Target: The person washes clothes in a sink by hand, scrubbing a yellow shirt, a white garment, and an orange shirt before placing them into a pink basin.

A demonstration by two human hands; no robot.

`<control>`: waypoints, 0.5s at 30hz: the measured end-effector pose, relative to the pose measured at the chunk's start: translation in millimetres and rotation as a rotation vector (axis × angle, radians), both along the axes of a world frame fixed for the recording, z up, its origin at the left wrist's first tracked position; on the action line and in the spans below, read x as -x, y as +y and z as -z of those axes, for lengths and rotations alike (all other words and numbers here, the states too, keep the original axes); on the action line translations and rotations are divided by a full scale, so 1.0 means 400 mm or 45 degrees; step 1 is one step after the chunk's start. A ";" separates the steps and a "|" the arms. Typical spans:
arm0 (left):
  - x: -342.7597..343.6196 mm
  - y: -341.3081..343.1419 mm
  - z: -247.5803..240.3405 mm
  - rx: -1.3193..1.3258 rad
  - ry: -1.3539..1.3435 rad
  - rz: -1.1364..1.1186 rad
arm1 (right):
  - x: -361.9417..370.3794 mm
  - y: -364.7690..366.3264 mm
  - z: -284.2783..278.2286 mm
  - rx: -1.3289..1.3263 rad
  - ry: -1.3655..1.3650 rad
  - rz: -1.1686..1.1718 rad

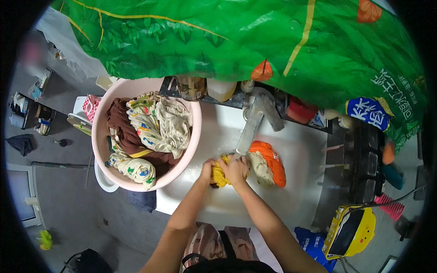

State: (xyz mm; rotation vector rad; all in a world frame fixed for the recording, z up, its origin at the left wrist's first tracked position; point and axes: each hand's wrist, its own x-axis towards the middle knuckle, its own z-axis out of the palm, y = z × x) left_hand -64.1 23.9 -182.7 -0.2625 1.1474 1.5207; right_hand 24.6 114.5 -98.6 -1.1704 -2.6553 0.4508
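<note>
Under the grey faucet (pixel 250 129), a bunched yellow cloth (pixel 220 179) is pressed between my two hands inside the white sink (pixel 298 200). My left hand (pixel 207 170) is closed around its left side. From the right, my right hand (pixel 236 170) grips it, partly covered by the faucet's spout end. A small dark patch shows at the cloth's lower edge; whether it belongs to the cloth I cannot tell. Just right of my right hand lie a bundled cream cloth (pixel 261 170) and an orange cloth (pixel 275 164), touching each other.
A pink basin (pixel 97 136) of brown and patterned white clothes overlaps the sink's left side. Green plastic sheeting (pixel 182 41) hangs across the far side, above bottles and jars on a dark ledge. A black rack (pixel 366 168) and a yellow-framed device (pixel 350 232) stand at right.
</note>
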 end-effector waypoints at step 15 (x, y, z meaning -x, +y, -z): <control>-0.059 -0.017 -0.129 0.541 2.048 1.356 | -0.101 -0.071 0.151 0.488 0.025 0.231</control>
